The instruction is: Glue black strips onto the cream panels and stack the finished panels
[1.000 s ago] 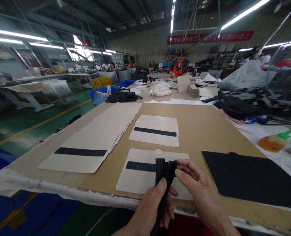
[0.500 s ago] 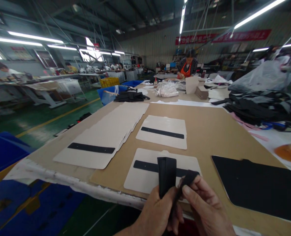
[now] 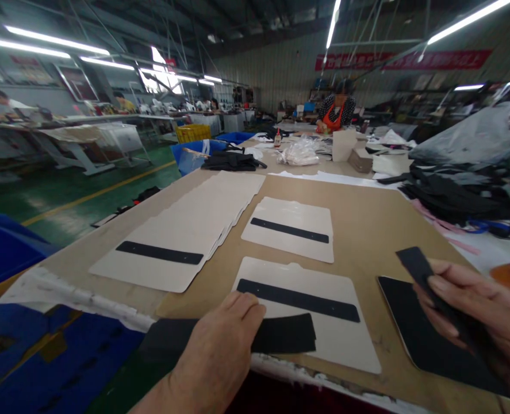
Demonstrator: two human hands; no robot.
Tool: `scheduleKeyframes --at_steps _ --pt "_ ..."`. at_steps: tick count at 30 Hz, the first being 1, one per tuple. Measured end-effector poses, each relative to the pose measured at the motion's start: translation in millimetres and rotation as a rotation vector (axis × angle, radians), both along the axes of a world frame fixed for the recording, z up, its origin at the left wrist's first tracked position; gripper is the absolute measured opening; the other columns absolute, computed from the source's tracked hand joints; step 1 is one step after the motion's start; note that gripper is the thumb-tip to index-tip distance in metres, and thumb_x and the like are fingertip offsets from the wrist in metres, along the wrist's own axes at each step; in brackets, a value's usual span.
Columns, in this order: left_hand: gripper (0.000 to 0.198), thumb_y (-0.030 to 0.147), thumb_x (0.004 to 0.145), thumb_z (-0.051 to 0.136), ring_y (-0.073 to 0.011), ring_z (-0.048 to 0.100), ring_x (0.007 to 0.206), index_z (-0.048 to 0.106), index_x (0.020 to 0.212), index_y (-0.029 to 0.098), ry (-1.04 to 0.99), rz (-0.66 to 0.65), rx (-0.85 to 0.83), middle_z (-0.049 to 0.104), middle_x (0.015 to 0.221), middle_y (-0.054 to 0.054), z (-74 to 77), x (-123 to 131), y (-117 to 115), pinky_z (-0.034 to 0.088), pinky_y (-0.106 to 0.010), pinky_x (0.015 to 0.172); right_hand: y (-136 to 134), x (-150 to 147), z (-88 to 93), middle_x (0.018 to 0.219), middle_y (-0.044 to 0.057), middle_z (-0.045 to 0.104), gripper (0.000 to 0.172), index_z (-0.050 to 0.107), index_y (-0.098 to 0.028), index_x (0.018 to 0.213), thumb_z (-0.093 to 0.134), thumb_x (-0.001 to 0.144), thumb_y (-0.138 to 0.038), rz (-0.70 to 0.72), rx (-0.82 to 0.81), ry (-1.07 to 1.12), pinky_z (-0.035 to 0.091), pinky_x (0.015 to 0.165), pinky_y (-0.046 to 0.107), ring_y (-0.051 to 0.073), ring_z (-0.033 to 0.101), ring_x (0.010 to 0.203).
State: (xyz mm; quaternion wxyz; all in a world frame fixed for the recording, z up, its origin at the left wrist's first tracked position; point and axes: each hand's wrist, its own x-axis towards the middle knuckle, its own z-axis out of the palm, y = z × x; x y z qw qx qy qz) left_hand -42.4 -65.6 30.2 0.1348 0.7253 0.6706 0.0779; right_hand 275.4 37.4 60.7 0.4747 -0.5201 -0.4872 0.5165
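At the table's front edge, my left hand [image 3: 220, 339] is closed over a stack of black strips [image 3: 286, 333], which overlaps the lower edge of a white panel [image 3: 306, 287]. A black strip [image 3: 302, 299] lies across that panel. Off to the right, my right hand [image 3: 474, 299] grips a single black strip [image 3: 416, 267], tilted above a black panel [image 3: 427, 339]. Behind the nearest white panel lies a smaller-looking white panel [image 3: 289, 247] bearing its own black strip [image 3: 289, 230].
Overlapping white panels [image 3: 203, 213] run along the left, the front one carrying a black strip [image 3: 160, 253]. Black pieces [image 3: 453, 195] are heaped at right. A plastic bundle [image 3: 298, 152] and a person in an orange apron [image 3: 337, 115] are farther back. Blue bins [image 3: 8, 253] stand at left.
My hands have moved apart. The left has lowered the stack of strips to the table's front edge, turning it sideways; the right has carried one strip over the black panel.
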Motion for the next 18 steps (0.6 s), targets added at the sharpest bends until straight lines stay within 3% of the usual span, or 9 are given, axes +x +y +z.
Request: scheduleKeyframes --at_steps 3,8,11,13,18 --pt "0.052 -0.002 0.076 0.041 -0.0262 0.045 0.126 0.061 0.121 0.015 0.171 -0.007 0.036 0.053 0.138 -0.009 -19.0 2.6 28.0 0.04 -0.039 0.108 10.6 -30.7 12.0 0.062 -0.002 0.057 0.042 0.065 -0.025 0.104 0.078 0.071 -0.049 0.271 -0.249 -0.113 0.039 0.039 0.019 0.011 0.047 0.047" --pt "0.046 0.01 0.084 0.046 -0.0288 0.045 0.124 0.056 0.129 0.011 0.236 0.024 0.064 0.051 0.139 -0.013 -41.0 -5.2 43.3 0.042 -0.041 0.107 36.5 -89.2 14.7 0.075 -0.002 0.066 0.036 0.064 -0.024 0.098 0.073 0.076 -0.051 0.582 -0.233 -0.195 0.042 0.047 0.019 0.009 0.054 0.054" --pt "0.042 0.014 0.083 0.05 -0.0279 0.048 0.116 0.059 0.124 0.009 0.197 -0.015 0.09 0.056 0.13 -0.013 -46.1 -12.5 42.6 0.04 -0.04 0.108 57.1 -124.6 -2.1 0.081 -0.001 0.07 0.031 0.066 -0.025 0.103 0.068 0.079 -0.045 0.74 -0.255 -0.216 0.048 0.058 0.024 0.014 0.063 0.067" --pt "0.04 0.015 0.082 0.051 -0.0271 0.048 0.112 0.061 0.12 0.012 0.143 -0.012 0.117 0.058 0.127 -0.011 -47.9 -16.5 42.0 0.042 -0.039 0.105 70.2 -147.5 -18.5 0.082 -0.001 0.07 0.026 0.066 -0.024 0.101 0.066 0.08 -0.039 0.784 -0.178 -0.285 0.049 0.066 0.027 0.016 0.064 0.073" --pt "0.041 0.014 0.078 0.053 -0.0252 0.048 0.109 0.06 0.119 0.015 0.04 -0.007 0.159 0.058 0.126 -0.008 -53.6 -22.4 41.0 0.042 -0.037 0.102 89.5 -194.4 -51.9 0.07 -0.003 0.063 0.015 0.064 -0.021 0.091 0.063 0.078 -0.029 0.806 0.051 -0.465 0.041 0.06 0.025 0.012 0.053 0.062"
